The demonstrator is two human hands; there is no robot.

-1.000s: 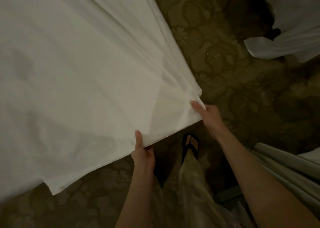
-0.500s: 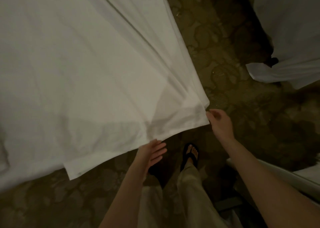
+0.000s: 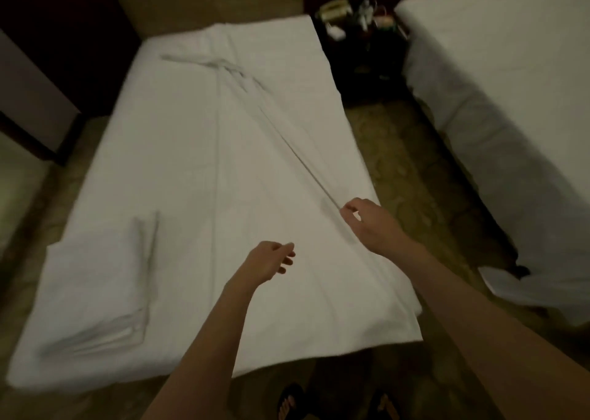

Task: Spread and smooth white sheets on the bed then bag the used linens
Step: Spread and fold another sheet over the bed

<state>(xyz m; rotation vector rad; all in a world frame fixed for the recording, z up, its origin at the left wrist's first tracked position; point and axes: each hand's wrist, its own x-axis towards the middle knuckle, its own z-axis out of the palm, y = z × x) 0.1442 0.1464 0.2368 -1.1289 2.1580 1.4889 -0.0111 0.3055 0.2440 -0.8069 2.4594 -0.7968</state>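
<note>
- Right now the white sheet (image 3: pixel 204 177) lies over the bed (image 3: pixel 95 365), still bunched: a long ridge runs from a knot of folds at 12 o'clock down to the right hand (image 3: pixel 372 225) at 3 o'clock.
- Right hand's fingers (image 3: pixel 346 209) look pinched on that ridge's end, though blur makes the contact hard to confirm.
- Left hand (image 3: pixel 266 261), near 6 o'clock, hovers over the cloth w/ fingers loosely curled, gripping nothing.
- To do it well, prob.: keep the pinch, lift & draw the ridge out toward the 3 o'clock edge, then sweep the left palm flat from centre outward to kill creases.
- Risk: a hard tug may drag the whole sheet off the 9 o'clock side.
- Folded white linen (image 3: pixel 105 292) sits on the bed's 8 o'clock corner; shift it before smoothing there.
- Room: dim, patterned carpet (image 3: pixel 399 151); second bed (image 3: pixel 498 68) at 2 o'clock; dark nightstand (image 3: pixel 360 46) w/ clutter between the beds; no bag in view.
</note>
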